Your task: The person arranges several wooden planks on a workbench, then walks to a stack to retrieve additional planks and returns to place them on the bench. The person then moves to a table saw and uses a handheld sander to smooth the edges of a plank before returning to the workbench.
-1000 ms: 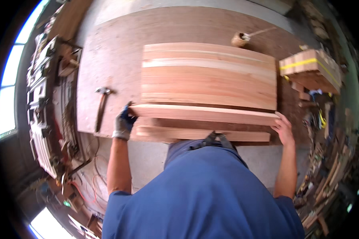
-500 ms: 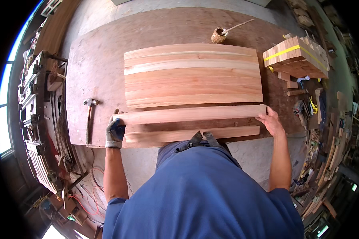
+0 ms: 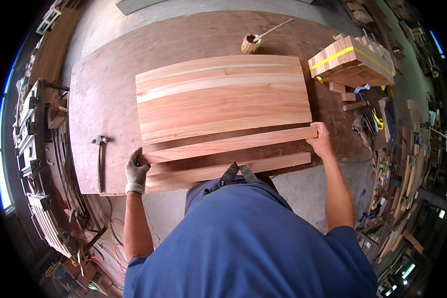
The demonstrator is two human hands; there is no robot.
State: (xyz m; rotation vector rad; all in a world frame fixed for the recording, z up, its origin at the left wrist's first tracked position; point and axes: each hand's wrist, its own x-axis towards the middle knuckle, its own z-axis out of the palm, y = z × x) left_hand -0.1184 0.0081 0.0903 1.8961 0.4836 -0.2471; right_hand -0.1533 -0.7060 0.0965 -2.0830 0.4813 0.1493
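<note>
My gloved left hand (image 3: 136, 170) grips the left end of a long wooden board (image 3: 228, 143). At the board's right end, my bare right hand (image 3: 321, 139) has its fingers closed round it. Beyond this board lies a panel of several boards side by side (image 3: 223, 99), a dark gap between them. On the near side another wooden board (image 3: 278, 163) rests along the table's front edge, partly hidden by my body and apron straps.
A hammer (image 3: 101, 161) lies at the left on the brown worktable (image 3: 104, 89). At the far side stands a woven pot (image 3: 251, 44) with a stick in it. A yellow-strapped bundle of wood blocks (image 3: 352, 63) sits at the right, near a power tool (image 3: 361, 130).
The held board has turned about its length, showing a different, more strongly grained face. My left hand has rolled so the glove's pale back shows. The whole view has shifted slightly.
</note>
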